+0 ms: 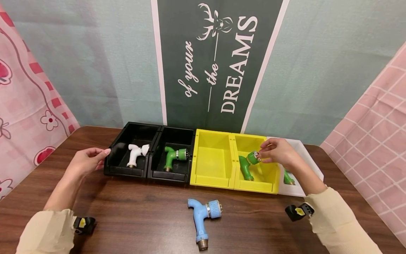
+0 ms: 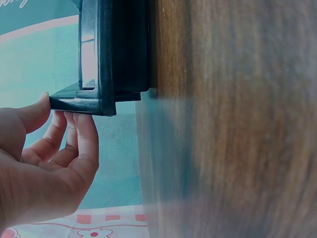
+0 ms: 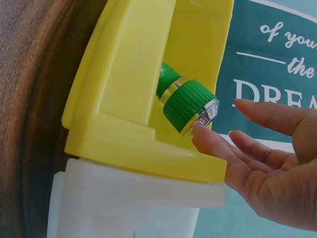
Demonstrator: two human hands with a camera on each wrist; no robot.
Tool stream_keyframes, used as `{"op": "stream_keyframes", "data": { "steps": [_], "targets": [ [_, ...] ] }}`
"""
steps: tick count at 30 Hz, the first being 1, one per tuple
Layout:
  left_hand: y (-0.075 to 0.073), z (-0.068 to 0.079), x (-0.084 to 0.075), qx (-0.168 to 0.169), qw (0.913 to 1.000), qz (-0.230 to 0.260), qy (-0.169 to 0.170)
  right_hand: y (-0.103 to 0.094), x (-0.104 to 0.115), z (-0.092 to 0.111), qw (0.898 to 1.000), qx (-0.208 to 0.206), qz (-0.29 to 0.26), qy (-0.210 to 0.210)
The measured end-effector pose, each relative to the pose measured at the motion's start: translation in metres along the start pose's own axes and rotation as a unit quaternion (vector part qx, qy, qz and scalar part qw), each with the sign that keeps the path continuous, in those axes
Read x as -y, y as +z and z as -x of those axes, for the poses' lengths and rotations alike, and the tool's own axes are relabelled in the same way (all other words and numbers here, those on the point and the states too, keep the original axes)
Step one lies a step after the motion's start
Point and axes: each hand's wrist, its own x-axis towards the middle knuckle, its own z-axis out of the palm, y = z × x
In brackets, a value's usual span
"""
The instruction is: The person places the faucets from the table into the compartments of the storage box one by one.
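Note:
At the left end of the bin row, my left hand (image 1: 87, 162) pinches the side wall of a black bin (image 2: 106, 59) between thumb and fingers. Inside that bin lies a white tap (image 1: 134, 155). A green tap (image 1: 172, 157) is in the neighbouring black bin. My right hand (image 1: 277, 152) is over the right yellow bin (image 1: 272, 187), fingers spread apart. One fingertip is at the chrome end of the ribbed knob of a green tap (image 3: 190, 105) there; whether it touches is hard to tell. A blue tap (image 1: 200, 218) lies on the table in front of the bins.
The left yellow bin (image 1: 211, 155) stands between the black bins and the right yellow one. At the right end, a white bin (image 1: 309, 158) holds another green tap (image 1: 288, 178), partly hidden by my right arm. Curtains hang behind the wooden table (image 1: 142, 211).

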Motion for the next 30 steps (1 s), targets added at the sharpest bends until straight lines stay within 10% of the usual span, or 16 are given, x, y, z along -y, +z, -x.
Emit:
{"op": "stream_keyframes", "data": {
  "steps": [30],
  "targets": [
    [-0.002, -0.003, 0.004, -0.003, 0.9999, 0.014, -0.003, -0.004, 0.009, 0.01, 0.999, 0.013, 0.027, 0.022]
  ]
}}
